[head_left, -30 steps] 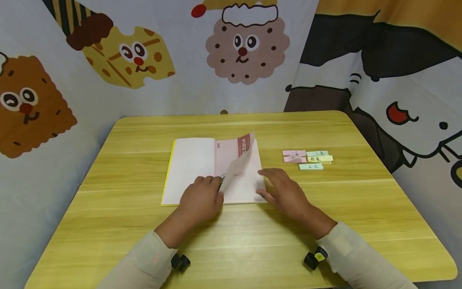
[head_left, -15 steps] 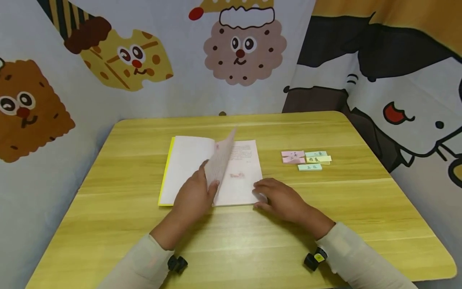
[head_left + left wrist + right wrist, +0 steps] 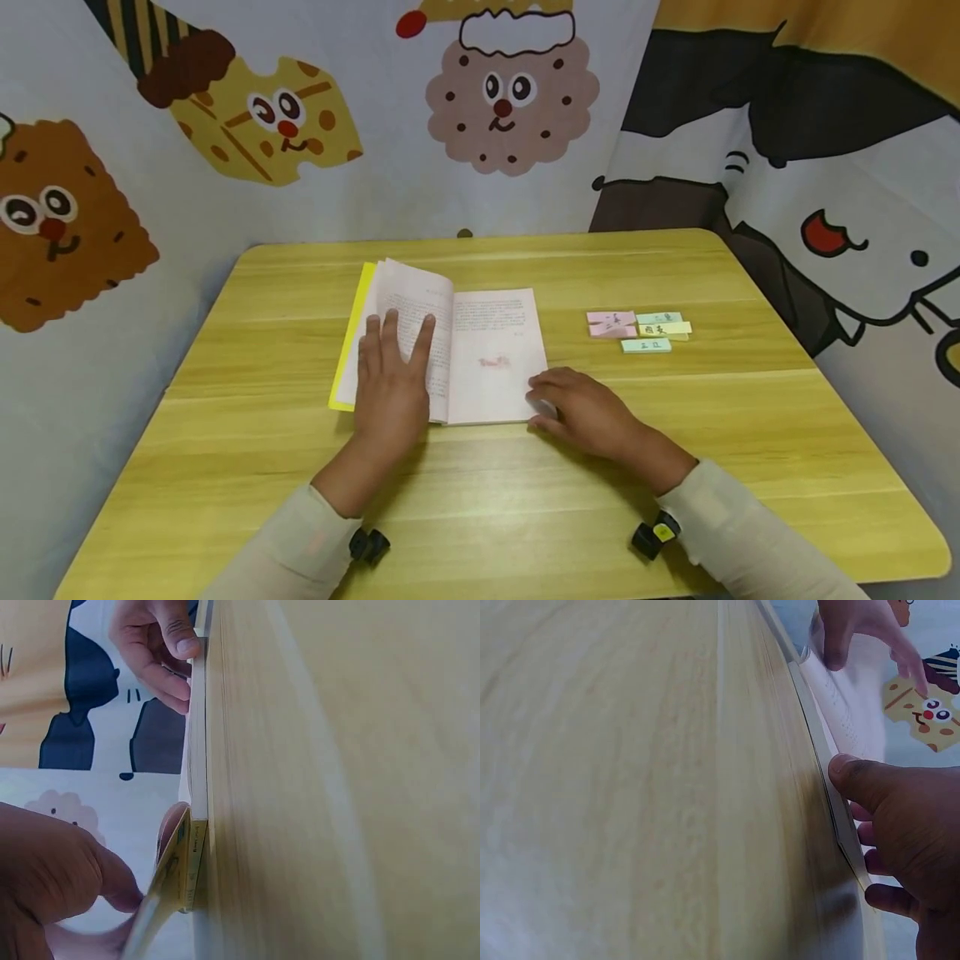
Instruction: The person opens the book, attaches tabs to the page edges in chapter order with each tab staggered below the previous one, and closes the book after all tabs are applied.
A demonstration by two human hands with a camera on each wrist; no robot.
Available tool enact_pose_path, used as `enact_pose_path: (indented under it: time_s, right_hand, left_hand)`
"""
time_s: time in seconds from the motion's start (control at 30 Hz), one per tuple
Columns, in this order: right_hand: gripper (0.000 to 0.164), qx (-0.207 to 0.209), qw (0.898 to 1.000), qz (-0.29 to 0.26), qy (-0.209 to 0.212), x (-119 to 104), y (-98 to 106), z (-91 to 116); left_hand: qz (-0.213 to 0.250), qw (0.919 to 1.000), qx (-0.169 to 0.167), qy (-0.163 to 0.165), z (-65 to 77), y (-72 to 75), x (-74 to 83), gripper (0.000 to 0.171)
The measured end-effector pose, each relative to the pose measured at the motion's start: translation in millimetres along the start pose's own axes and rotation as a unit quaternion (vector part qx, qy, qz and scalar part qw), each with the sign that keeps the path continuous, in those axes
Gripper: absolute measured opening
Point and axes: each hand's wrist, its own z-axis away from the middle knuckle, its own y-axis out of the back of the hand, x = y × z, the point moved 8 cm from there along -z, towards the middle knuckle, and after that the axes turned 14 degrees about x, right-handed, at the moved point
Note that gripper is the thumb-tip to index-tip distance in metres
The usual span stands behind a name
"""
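Note:
An open book (image 3: 491, 392) with a yellow cover edge lies on the table. Its right page carries printed text and a small reddish picture. My left hand (image 3: 393, 392) rests on the left page with fingers straight and spread. That side of the book is raised off the table in the left wrist view, where the yellow cover (image 3: 176, 859) tilts up. At the lower right corner my right hand (image 3: 585, 412) grips the book, fingers curled over the page and thumb (image 3: 847, 766) against the lower edge. The right fingertips are partly hidden.
Right of the book lie several small sticky notes: pink (image 3: 611, 324), green (image 3: 647, 346) and yellow (image 3: 664, 330), with handwriting. The wooden table (image 3: 487, 517) meets a cartoon-printed curtain (image 3: 405, 200) at its back and sides.
A leaf that stood half turned has gone over to the left side. My left hand has moved left with it and its fingers have spread. My right hand has closed in on the lower right corner.

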Motion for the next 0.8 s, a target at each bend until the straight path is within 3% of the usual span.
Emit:
enact_pose_path:
  time_s: [0.23,0.5,0.8]
  right_hand:
    - [0.040,-0.004,1.000,-0.002,-0.004,2,-3,2]
    - [0.039,-0.002,1.000,-0.002,-0.003,2,-2,3]
    - [0.040,-0.008,1.000,0.000,-0.007,2,-2,2]
  left_hand:
    - [-0.019,0.9967,-0.062,-0.047,5.5,-6.5,8.3,0.072]
    - [-0.017,0.9927,-0.079,-0.089,10.0,-10.6,16.4,0.053]
    - [0.029,0.9853,-0.111,-0.126,17.9,-14.6,26.5,0.037]
